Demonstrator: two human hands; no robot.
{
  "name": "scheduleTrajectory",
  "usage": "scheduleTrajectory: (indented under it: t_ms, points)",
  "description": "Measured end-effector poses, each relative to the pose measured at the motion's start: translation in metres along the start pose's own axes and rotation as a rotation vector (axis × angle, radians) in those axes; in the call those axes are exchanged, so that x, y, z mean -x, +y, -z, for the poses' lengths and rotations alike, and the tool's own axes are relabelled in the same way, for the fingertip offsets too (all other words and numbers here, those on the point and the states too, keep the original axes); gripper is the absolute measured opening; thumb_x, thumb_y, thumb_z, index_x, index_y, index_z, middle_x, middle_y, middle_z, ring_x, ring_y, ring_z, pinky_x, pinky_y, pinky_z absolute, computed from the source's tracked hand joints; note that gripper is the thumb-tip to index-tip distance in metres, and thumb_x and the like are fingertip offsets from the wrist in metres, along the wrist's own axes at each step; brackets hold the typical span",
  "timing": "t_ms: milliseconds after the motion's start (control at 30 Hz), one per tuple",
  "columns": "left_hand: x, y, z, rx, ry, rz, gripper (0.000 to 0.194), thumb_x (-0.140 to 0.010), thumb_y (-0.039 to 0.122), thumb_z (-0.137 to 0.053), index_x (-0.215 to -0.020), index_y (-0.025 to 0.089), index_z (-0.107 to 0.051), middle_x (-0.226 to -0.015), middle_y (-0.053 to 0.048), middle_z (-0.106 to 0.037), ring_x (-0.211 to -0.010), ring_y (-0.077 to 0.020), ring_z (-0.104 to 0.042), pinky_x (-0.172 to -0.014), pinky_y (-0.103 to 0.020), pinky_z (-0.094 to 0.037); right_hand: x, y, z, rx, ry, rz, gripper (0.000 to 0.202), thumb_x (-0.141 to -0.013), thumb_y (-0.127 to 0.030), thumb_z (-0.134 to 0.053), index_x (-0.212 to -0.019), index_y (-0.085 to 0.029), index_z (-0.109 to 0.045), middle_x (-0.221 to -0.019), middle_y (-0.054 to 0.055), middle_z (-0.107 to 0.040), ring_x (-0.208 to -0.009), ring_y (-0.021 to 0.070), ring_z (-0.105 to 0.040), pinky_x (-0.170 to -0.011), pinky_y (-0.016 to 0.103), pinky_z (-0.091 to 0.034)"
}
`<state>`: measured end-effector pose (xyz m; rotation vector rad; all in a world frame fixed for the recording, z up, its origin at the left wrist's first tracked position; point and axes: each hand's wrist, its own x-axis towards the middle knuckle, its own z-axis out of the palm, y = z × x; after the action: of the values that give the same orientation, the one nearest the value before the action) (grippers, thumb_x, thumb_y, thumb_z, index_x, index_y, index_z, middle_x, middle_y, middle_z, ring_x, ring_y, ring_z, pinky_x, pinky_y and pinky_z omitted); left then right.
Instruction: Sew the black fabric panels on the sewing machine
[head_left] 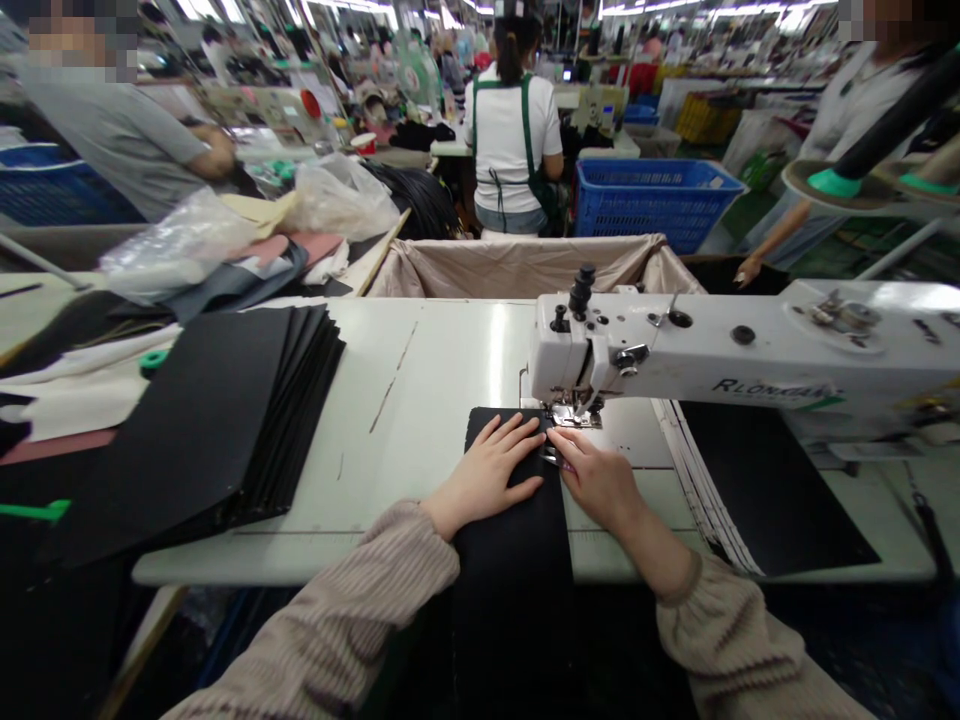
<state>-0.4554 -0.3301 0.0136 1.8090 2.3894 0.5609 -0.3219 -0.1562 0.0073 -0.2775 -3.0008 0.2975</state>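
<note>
A long black fabric panel (pixel 517 580) lies on the pale sewing table and hangs over its front edge. My left hand (pixel 491 475) rests flat on the panel with its fingers spread. Beside the panel's right edge, my right hand (pixel 604 485) is closed around small thread snips (pixel 552 456), whose metal blades point left from under the fingers. The fingertips of that hand touch the panel edge just in front of the presser foot (pixel 576 414). The white sewing machine (pixel 675 345) stands right of the panel, which reaches up to its needle area.
Stacked black panels (pixel 202 400) lie on the left. More panels with pale edges (pixel 765 490) sit under the machine arm. Behind the table are a cloth-lined bin (pixel 525 268) and a blue basket (pixel 652 195). Other people work nearby, one at the right with a hand near the table.
</note>
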Motion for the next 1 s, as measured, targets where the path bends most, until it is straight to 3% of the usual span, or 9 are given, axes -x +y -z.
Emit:
scheduleTrajectory:
  t_ms: [267,533,1000]
  points:
    - [-0.0015,-0.0046,0.0001,0.009,0.007,-0.030,0.055,-0.093,0.044,-0.057,-0.144,0.029,-0.043,-0.155,-0.002,-0.039,-0.146,-0.0249,-0.029,-0.122,-0.050,-0.020,0.0004,0.0009,-0.0002,-0.033,0.003,0.002,0.050,-0.093,-0.023,-0.046,-0.142,-0.030,-0.049,-0.147,0.001,-0.051,-0.110,0.0187,-0.064,-0.085,0.031,-0.054]
    - [-0.0001,-0.0087,-0.0024,-0.014,0.042,-0.089,0.040,-0.096,0.037,-0.053,-0.135,0.029,-0.055,-0.145,-0.004,-0.051,-0.136,-0.0231,-0.043,-0.119,-0.047,-0.026,0.0001,0.0017,-0.0004,-0.019,0.002,-0.017,0.050,-0.094,-0.025,-0.045,-0.144,-0.030,-0.048,-0.146,0.001,-0.052,-0.110,0.0182,-0.064,-0.087,0.030,-0.054]
    - [0.0004,-0.0086,-0.0011,-0.022,0.096,-0.082,0.035,-0.098,0.035,-0.049,-0.132,0.030,-0.058,-0.140,-0.005,-0.055,-0.131,-0.0238,-0.047,-0.110,-0.046,-0.034,0.0009,0.0023,-0.0014,-0.033,0.007,-0.008,0.050,-0.094,-0.024,-0.045,-0.144,-0.031,-0.046,-0.147,0.000,-0.050,-0.111,0.0177,-0.063,-0.087,0.029,-0.054]
